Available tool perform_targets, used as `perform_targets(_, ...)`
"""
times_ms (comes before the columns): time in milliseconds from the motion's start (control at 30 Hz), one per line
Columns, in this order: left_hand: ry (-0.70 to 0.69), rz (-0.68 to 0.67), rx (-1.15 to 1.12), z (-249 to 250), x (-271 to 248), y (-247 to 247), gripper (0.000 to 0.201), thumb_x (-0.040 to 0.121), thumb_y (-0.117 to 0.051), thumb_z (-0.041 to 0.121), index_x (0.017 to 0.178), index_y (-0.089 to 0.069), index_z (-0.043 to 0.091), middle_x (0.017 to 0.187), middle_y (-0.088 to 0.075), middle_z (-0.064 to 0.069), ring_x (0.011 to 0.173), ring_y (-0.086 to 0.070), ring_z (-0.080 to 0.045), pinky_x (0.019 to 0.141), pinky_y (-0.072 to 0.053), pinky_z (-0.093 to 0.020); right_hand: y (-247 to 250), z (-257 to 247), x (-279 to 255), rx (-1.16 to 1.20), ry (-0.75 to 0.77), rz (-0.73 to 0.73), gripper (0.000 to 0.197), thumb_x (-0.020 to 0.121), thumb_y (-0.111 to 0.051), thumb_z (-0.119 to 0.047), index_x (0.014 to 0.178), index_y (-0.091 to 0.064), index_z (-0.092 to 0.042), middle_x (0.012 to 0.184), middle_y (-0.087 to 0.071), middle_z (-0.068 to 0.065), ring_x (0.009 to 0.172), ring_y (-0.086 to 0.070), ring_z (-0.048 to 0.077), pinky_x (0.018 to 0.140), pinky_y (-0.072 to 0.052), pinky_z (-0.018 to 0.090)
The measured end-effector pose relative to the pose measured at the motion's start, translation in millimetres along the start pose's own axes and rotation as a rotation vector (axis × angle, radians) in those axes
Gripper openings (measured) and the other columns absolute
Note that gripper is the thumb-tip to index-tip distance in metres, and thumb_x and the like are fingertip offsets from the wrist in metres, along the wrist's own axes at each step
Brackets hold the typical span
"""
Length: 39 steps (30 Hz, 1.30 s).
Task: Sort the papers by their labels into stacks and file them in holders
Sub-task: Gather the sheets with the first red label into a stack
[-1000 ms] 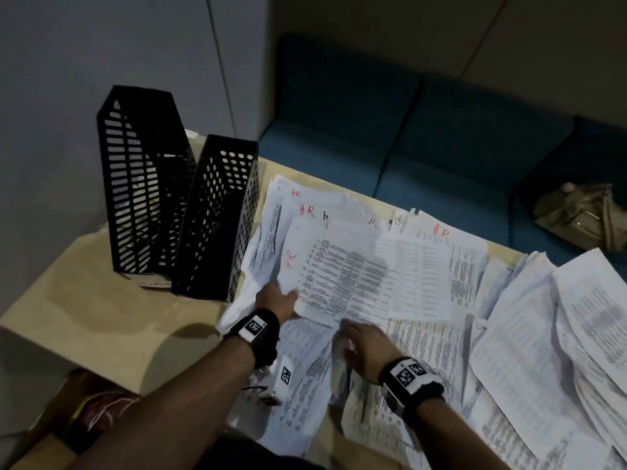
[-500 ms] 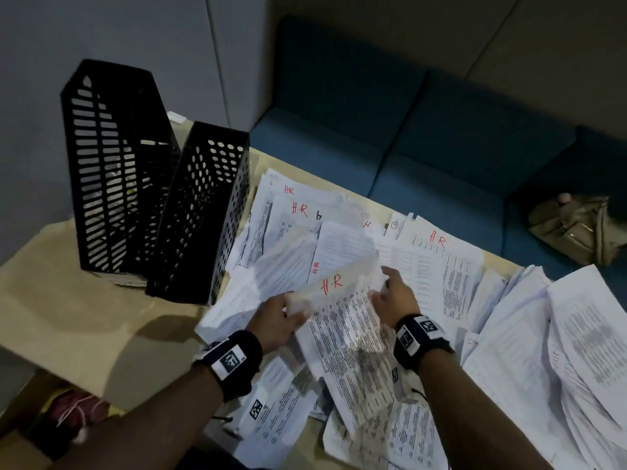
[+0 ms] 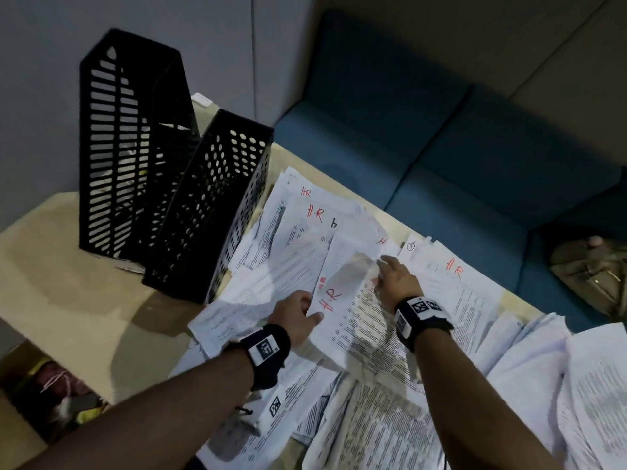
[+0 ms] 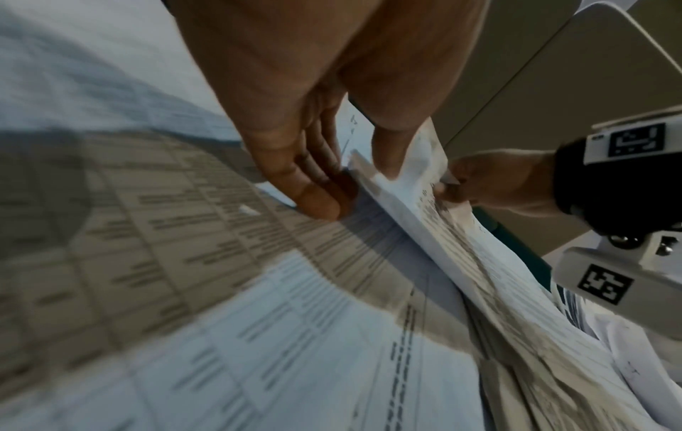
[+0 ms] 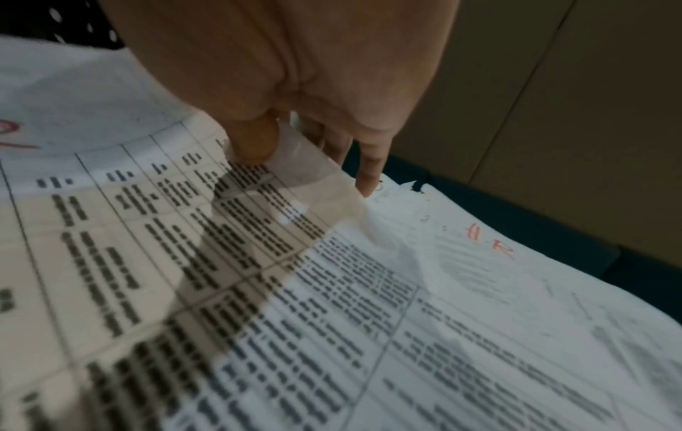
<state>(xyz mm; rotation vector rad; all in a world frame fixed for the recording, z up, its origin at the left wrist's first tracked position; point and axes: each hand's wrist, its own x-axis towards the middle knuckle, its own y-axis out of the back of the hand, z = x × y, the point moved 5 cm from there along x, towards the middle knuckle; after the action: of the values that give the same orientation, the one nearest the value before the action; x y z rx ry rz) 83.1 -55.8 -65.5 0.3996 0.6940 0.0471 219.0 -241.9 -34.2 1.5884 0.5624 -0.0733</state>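
A printed sheet marked "H.R" in red (image 3: 342,310) is held over the spread of papers by both hands. My left hand (image 3: 298,317) pinches its left edge, thumb on top (image 4: 387,151) and fingers (image 4: 314,186) underneath. My right hand (image 3: 395,281) pinches its far right corner between thumb (image 5: 254,143) and fingers, and the corner curls up. More sheets marked "HR" (image 3: 315,215) lie beyond it, beside two black holders: a slotted one (image 3: 132,144) and a perforated one (image 3: 210,205), both upright at the left.
Loose printed papers (image 3: 559,385) cover the right and near part of the tan table (image 3: 68,283). A blue sofa (image 3: 441,130) runs behind the table, with a tan bag (image 3: 593,276) on it. Clutter (image 3: 57,391) lies below the table's left edge.
Both hands took hold of the H.R sheet, lifted it from the pile near me, and have carried it away from me over the papers marked HR.
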Motion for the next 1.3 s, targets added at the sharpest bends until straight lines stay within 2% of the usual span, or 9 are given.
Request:
perform_targets(267,-0.354,-0.126,0.205,23,-33,10,0.018,0.096,-0.049,0.01,0.108,-0.062,0.006,0.117,-0.056,-0.002,0.108,-0.054,-0.02,0.092,-0.044,-0.026,29,-12,-8,0.081,0.116,0.052,0.038,0.099,-0.039,-0.031,0.136,-0.047,-0.021,0.161,-0.009,0.003,0.148,-0.008,0.025,0.119,-0.008,0.048)
perform_targets(367,-0.401,-0.115,0.091,18,-50,34,0.021,0.097,-0.05,0.013,0.115,-0.06,0.011,0.117,-0.059,0.006,0.107,-0.057,-0.014,0.095,-0.048,-0.028,42,-21,-25,0.156,0.167,0.063,0.032,0.1,-0.039,-0.033,0.125,-0.054,-0.02,0.154,-0.032,0.001,0.145,-0.021,0.02,0.12,-0.006,0.046)
perform_targets(433,-0.386,-0.074,-0.026,15,-58,53,0.02,0.096,-0.053,0.02,0.116,-0.058,0.023,0.116,-0.065,0.008,0.103,-0.063,-0.012,0.089,-0.053,-0.031,52,-22,-37,0.37,0.113,0.085,0.02,0.1,-0.039,-0.034,0.108,-0.056,-0.025,0.114,-0.061,-0.003,0.11,-0.057,0.016,0.104,-0.036,0.041)
perform_targets(500,-0.338,0.028,-0.218,13,-60,71,0.019,0.093,-0.059,0.022,0.11,-0.055,0.03,0.113,-0.065,0.006,0.102,-0.063,-0.012,0.084,-0.053,-0.03,57,-23,-48,0.696,0.037,0.131,0.014,0.1,-0.04,-0.036,0.091,-0.052,-0.035,0.084,-0.065,-0.011,0.063,-0.057,0.002,0.065,-0.045,0.029)
perform_targets(633,-0.257,0.03,-0.624,19,-60,82,0.033,0.089,-0.065,0.023,0.119,-0.053,0.026,0.109,-0.07,-0.001,0.098,-0.069,-0.018,0.08,-0.058,-0.038,69,-25,-70,1.056,-0.045,0.521,0.011,0.099,-0.048,-0.024,0.09,-0.05,-0.029,0.073,-0.059,-0.008,0.058,-0.051,0.004,0.061,-0.04,0.029)
perform_targets(767,-0.309,-0.052,-0.367,14,-65,73,0.028,0.092,-0.06,0.037,0.118,-0.063,0.025,0.114,-0.069,0.011,0.103,-0.065,-0.003,0.086,-0.052,-0.022,49,-48,-92,1.257,-0.075,0.501,0.025,0.099,-0.045,-0.023,0.121,-0.035,-0.018,0.091,-0.068,0.002,0.07,-0.063,0.004,0.062,-0.048,0.016)
perform_targets(833,-0.281,-0.005,-0.306,1,-65,73,0.031,0.088,-0.06,0.05,0.108,-0.065,0.027,0.105,-0.069,0.008,0.097,-0.065,-0.009,0.088,-0.049,-0.026,27,-55,-100,1.295,-0.169,0.375,0.04,0.097,-0.048,-0.033,0.131,-0.03,-0.02,0.104,-0.066,0.002,0.084,-0.064,0.014,0.072,-0.052,0.025)
perform_targets(1033,-0.298,0.098,-0.152,-12,-55,90,0.034,0.095,-0.053,0.039,0.119,-0.061,0.017,0.115,-0.065,-0.005,0.106,-0.059,-0.017,0.089,-0.045,-0.031,-25,-57,-143,0.957,-0.236,0.311,0.034,0.098,-0.048,-0.033,0.123,-0.052,-0.011,0.105,-0.067,0.007,0.095,-0.063,0.024,0.077,-0.052,0.034)
perform_targets(1300,-0.106,0.112,0.6,-51,-3,81,0.105,0.082,-0.07,0.038,0.152,0.005,0.016,0.162,0.005,-0.006,0.148,-0.004,-0.03,0.118,-0.02,-0.042,-56,38,-200,1.111,-0.766,0.48,0.032,0.087,-0.052,-0.041,0.095,-0.06,-0.011,0.077,-0.065,0.014,0.072,-0.062,0.034,0.068,-0.053,0.041)
